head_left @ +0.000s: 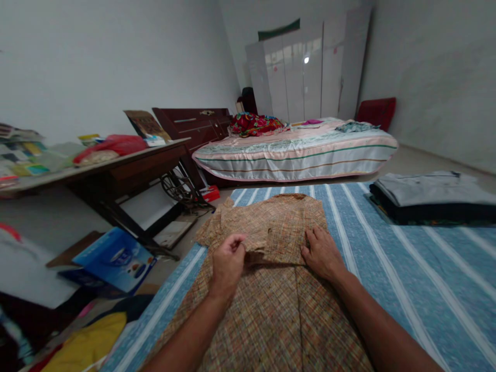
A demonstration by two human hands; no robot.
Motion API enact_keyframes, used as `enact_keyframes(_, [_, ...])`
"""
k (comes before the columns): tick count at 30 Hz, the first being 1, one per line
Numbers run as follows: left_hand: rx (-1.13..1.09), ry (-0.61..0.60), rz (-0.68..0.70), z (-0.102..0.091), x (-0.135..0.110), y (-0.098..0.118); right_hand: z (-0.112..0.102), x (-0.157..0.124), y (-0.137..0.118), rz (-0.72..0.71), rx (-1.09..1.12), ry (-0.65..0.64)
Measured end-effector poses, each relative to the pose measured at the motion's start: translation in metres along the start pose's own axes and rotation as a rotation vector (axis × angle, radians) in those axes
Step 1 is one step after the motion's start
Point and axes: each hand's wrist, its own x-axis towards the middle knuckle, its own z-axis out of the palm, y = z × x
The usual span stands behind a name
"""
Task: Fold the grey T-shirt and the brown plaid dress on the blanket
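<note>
So my left hand (pixel 228 261) has thumb and fingertips together, pinching a loose edge of this brown checked garment (pixel 267 315) — my right hand (pixel 324 254) just rests palm-down on its other side, fingers loose and not gripping. The garment's spread right in front of me on a blue striped sheet (pixel 387 281) — folded clothes (pixel 430 190) sit off to the right.

On my monitor I see brown checks on the garment (pixel 256 320) at six o'clock, white stripes on the blue sheet (pixel 422 274). At three, the clothes stack (pixel 434 194) shows grey over black; at twelve, a red floral bundle (pixel 256 124); at eight, a blue box (pixel 112 256), yellow cloth (pixel 87 343).
</note>
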Motion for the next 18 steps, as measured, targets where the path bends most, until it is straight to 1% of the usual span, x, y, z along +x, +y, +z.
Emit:
enact_keyframes(3, [-0.379, 0.010, -0.249, -0.011, -0.016, -0.003, 0.000, -0.001, 0.000, -0.002, -0.012, -0.001])
enact_keyframes(5, [-0.536, 0.037, -0.429, -0.019, -0.023, -0.007, 0.000, -0.001, 0.000, -0.005, -0.018, -0.004])
enact_keyframes(7, [-0.607, 0.090, -0.594, -0.028, -0.028, -0.012, 0.000, -0.001, 0.000, -0.008, -0.023, -0.009])
enact_keyframes(9, [-0.602, 0.121, -0.714, -0.037, -0.030, -0.017, 0.001, -0.001, 0.000, -0.011, -0.030, -0.011])
enact_keyframes(10, [-0.571, 0.126, -0.735, -0.041, -0.031, -0.020, 0.001, -0.001, 0.001, -0.013, -0.034, -0.012])
enact_keyframes(11, [-0.523, 0.123, -0.723, -0.044, -0.031, -0.022, 0.002, -0.001, 0.001, -0.014, -0.039, -0.013])
enact_keyframes(14, [-0.322, 0.049, -0.559, -0.051, -0.024, -0.022, 0.004, 0.000, 0.002, -0.023, -0.049, -0.008])
enact_keyframes(16, [-0.204, 0.007, -0.481, -0.050, -0.013, -0.020, 0.006, 0.000, 0.003, -0.031, -0.052, 0.007])
enact_keyframes(18, [-0.106, 0.016, -0.487, -0.048, 0.001, -0.018, 0.007, 0.000, 0.004, -0.042, -0.052, 0.024])
